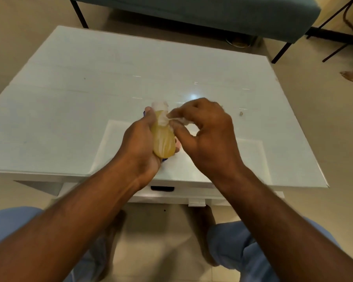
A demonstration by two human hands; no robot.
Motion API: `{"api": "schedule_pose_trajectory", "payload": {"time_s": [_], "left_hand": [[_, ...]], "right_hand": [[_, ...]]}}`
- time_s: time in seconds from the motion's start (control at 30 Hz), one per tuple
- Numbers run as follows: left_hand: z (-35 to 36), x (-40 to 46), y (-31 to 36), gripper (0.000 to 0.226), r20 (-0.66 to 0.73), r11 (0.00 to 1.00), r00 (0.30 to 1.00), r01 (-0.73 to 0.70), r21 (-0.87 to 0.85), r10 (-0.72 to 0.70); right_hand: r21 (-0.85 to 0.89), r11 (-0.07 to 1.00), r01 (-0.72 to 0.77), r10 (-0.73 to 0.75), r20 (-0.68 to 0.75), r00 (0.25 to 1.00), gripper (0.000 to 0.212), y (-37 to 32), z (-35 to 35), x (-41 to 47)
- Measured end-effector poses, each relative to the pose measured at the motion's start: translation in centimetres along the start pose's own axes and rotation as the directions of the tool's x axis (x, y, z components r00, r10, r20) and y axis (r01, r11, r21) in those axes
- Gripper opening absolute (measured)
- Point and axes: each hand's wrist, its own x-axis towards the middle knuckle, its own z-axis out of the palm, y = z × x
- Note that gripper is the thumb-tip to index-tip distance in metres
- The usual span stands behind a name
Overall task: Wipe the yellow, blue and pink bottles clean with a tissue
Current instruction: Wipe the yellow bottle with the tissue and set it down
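yellow bottle (163, 139) above table's (69, 88) near edge | left hand (140, 143) grips its body | right hand (202, 131) pinches tissue (163, 117) at neck | probably light, smooth plastic; hold mid-body

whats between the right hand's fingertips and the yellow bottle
In the head view, a white tissue lies between the right hand and the neck of the yellow bottle, which the left hand holds.

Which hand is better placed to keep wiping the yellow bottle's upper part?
The right hand. It already pinches the tissue against the upper end of the yellow bottle, while the left hand grips the bottle's body above the white table and is busy steadying it.
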Motion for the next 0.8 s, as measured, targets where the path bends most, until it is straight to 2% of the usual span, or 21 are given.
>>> {"api": "schedule_pose_trajectory", "payload": {"time_s": [0.13,0.27,0.4,0.53,0.67,0.7,0.8], "left_hand": [[-0.2,-0.2,0.1,0.045,0.029,1.000,0.999,0.019,-0.011,-0.019],[0.1,-0.2,0.0,0.042,0.023,0.999,0.999,0.026,-0.023,-0.025],[-0.3,-0.5,0.3,0.044,0.021,0.998,0.999,0.046,-0.041,-0.045],[-0.2,-0.4,0.3,0.044,0.030,0.999,0.999,0.032,-0.008,-0.031],[-0.6,-0.6,0.2,0.049,0.003,0.999,0.999,0.051,0.019,-0.051],[-0.7,-0.5,0.2,0.048,0.000,0.998,0.999,0.053,0.018,-0.053],[-0.3,-0.4,0.2,0.046,0.031,0.999,0.998,0.050,-0.008,-0.050]], "right_hand": [[0.065,0.994,0.087,-0.096,0.163,0.982,0.018,-1.5,0.4,-1.3],[0.059,0.998,0.002,-0.003,0.017,1.000,0.015,0.3,-0.1,0.2],[0.064,0.988,0.138,-0.147,0.158,0.976,0.016,-1.4,0.3,-1.4],[0.085,0.993,0.077,-0.080,0.032,0.996,0.013,-0.6,0.0,-0.6],[0.054,0.979,0.199,-0.206,0.202,0.957,0.012,-2.1,0.8,-2.1],[0.041,0.979,0.198,-0.202,0.207,0.957,0.014,-2.1,1.0,-2.1],[0.084,0.994,0.072,-0.077,0.063,0.995,0.016,-1.0,0.7,-1.1]]}}
